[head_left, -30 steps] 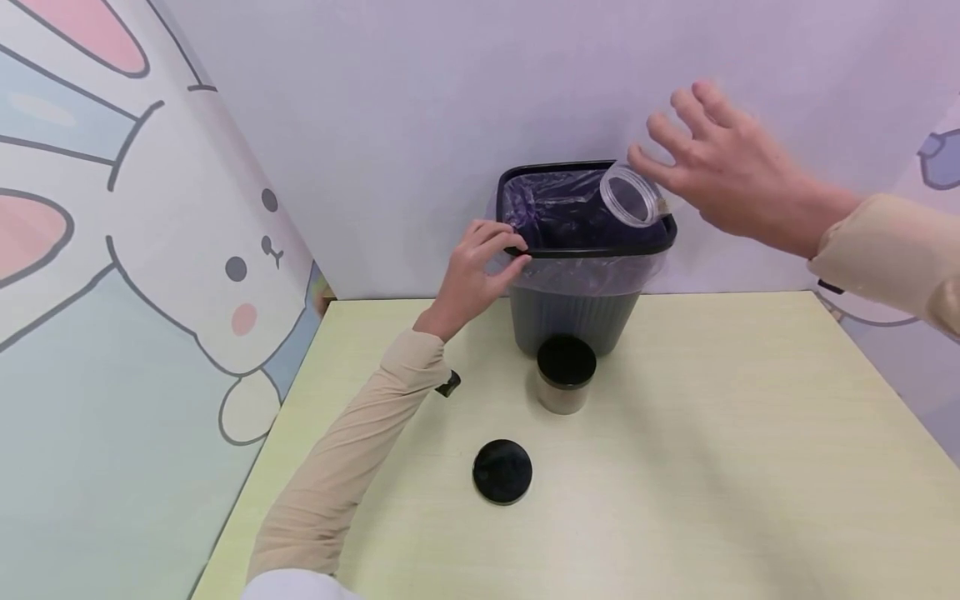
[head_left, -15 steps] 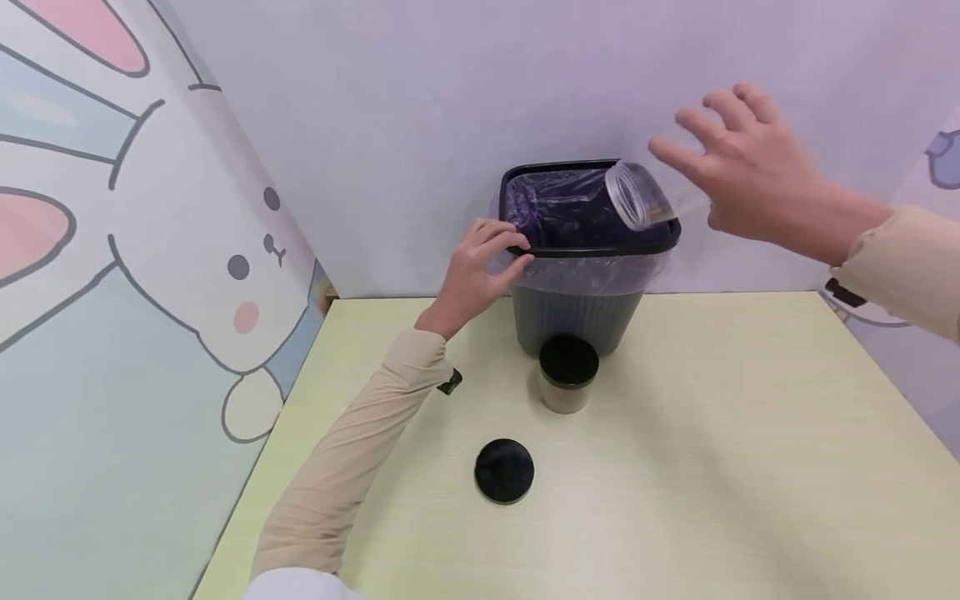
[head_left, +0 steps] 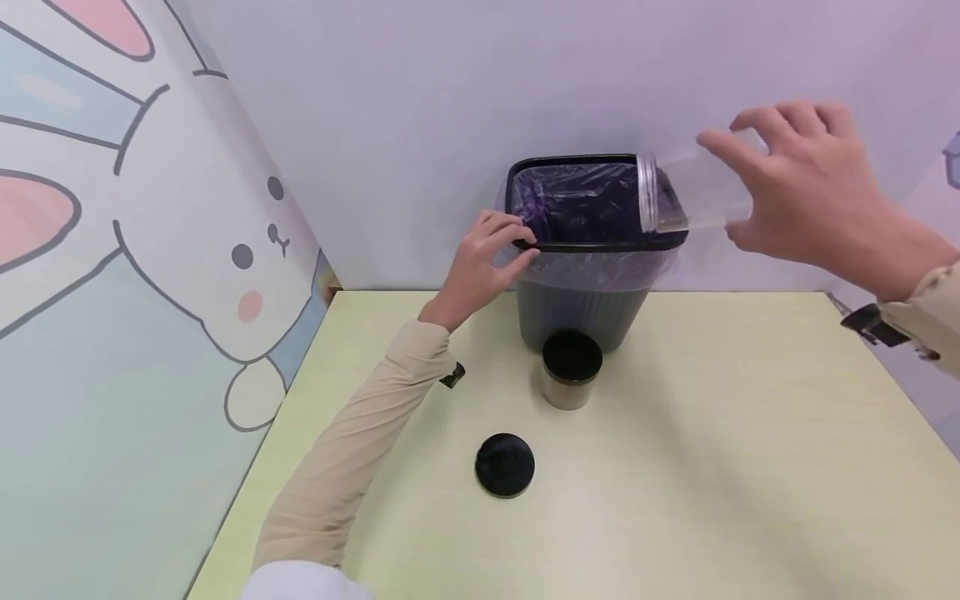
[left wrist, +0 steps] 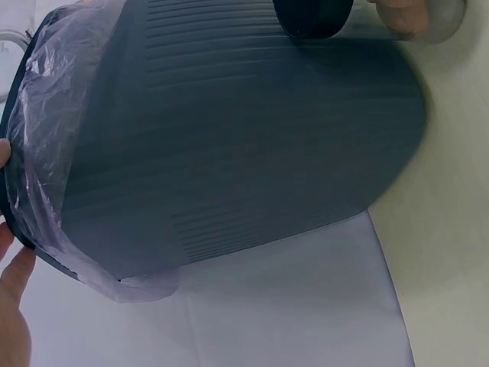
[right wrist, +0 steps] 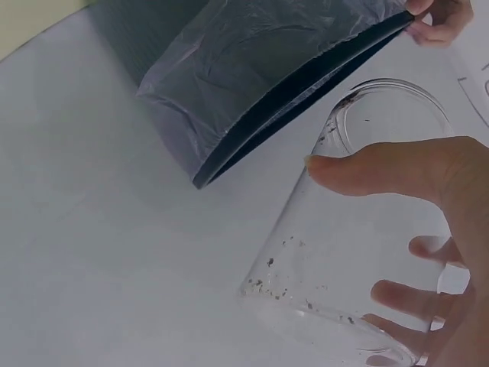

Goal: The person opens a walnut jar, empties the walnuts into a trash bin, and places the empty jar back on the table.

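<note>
My left hand [head_left: 483,262] pinches the near left part of the black rim of a dark waste bin [head_left: 573,308]. The bin is lined with a thin translucent plastic bag [left wrist: 57,115]. In my right hand [head_left: 813,187] is a clear jar [head_left: 701,192], lying nearly on its side with its threaded mouth over the bin's right part. The right wrist view shows my thumb and fingers round the jar [right wrist: 344,245] and small dark specks inside it. A second jar [head_left: 567,392] with a black lid stands upright in front of the bin.
A loose round black lid [head_left: 505,466] lies on the pale yellow table [head_left: 750,467], nearer to me than the lidded jar. Behind the bin rises a plain wall [head_left: 420,108]. The left wall [head_left: 180,275] bears a rabbit drawing.
My right hand has moved right and slightly down in the head view, and the jar has turned from facing the camera to lying sideways. My left hand stays on the rim.
</note>
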`<state>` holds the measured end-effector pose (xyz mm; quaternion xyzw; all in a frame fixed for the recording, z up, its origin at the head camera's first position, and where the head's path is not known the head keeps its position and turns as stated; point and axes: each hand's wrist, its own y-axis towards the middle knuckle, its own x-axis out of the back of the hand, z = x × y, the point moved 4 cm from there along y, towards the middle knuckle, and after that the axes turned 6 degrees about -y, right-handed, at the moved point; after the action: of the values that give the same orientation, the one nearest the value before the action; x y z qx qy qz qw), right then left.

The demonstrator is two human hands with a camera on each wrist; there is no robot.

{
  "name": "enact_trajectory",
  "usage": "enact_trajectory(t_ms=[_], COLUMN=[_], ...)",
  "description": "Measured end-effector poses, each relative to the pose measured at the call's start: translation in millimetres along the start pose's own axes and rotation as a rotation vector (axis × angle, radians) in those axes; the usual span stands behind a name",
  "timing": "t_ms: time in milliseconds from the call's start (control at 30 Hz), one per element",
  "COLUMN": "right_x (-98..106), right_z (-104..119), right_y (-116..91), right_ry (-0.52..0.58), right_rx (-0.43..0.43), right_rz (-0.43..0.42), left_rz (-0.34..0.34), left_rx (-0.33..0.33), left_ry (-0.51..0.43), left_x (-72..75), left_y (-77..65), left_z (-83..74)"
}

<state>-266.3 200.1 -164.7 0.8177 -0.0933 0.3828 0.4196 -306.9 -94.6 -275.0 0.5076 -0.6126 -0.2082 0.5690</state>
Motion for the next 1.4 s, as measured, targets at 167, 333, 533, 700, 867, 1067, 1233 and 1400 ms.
enact_trajectory(t_ms=[167,333,533,700,867,1067,1233,1400], right_x=[0,-1,-1,0,-1,-4,-8,-12], right_z=[-2,-3,-3,0,5,12,17,22], right_y=[-9,-20,-32,-40,-47,-56,-64,-72], right_ry=[0.032,0.072,0.142,0.161,0.212,0.303,0.341,0.373], right_rx=[-0.115,-0.205,-0.287,-0.324,-0.363,-0.4,-0.42,-0.425], right_rz=[0.07,0.14,0.143,0.141,0.151,0.162,0.188,0.21], left_rz=[-0.008,-0.015,-0.017,-0.016,-0.015,-0.024,-0.027,-0.03], left_rx=[0.006,0.005,0.0,0.007,0.012,0.007,0.007,0.012], left_ry=[-0.003,-0.014,-0.02,-0.025,-0.03,-0.032,-0.034,-0.037], left_x=[-1.7,-2.6,-2.5,-2.3,-2.4,-3.7,-5.2,-7.1], left_y=[-2.4,-3.3,-2.4,-1.6,-2.0,-1.5,-0.2,-0.5], left_z=[1.3,1.5,2.6,3.1,4.3,5.0,5.6,5.6])
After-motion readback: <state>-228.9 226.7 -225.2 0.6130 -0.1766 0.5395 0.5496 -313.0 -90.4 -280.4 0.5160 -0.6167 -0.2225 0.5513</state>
